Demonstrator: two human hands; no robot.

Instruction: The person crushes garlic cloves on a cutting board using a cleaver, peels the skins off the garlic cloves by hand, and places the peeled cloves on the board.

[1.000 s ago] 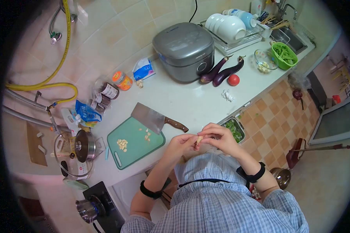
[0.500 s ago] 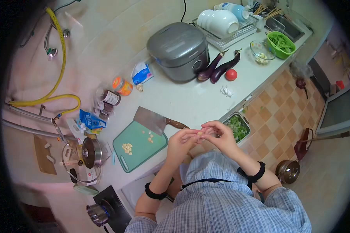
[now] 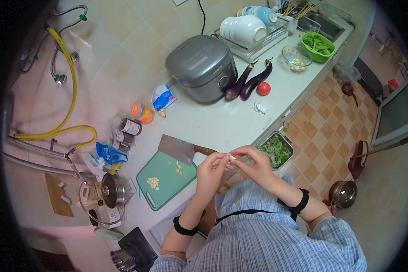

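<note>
Between the fingertips of both hands is a small pale piece that looks like a garlic clove [image 3: 231, 157]. My left hand [image 3: 211, 171] pinches it from the left, and my right hand [image 3: 255, 164] meets it from the right. Beside them, a cleaver [image 3: 177, 148] lies across the top of a green cutting board [image 3: 161, 197], its wooden handle close behind my left hand. On the board rest a pile of peeled cloves [image 3: 153, 183] and a few loose cloves [image 3: 179, 168].
A rice cooker [image 3: 201, 68], two eggplants [image 3: 256, 80], a tomato [image 3: 263, 88], a glass bowl [image 3: 297, 59] and a green basket of leaves [image 3: 318, 46] stand farther back. Jars [image 3: 142, 113] line the wall. A tray of greens [image 3: 277, 151] is beyond my right hand.
The camera view has shifted slightly. My fingers have moved a little around the small piece, which now shows more clearly between the fingertips.
</note>
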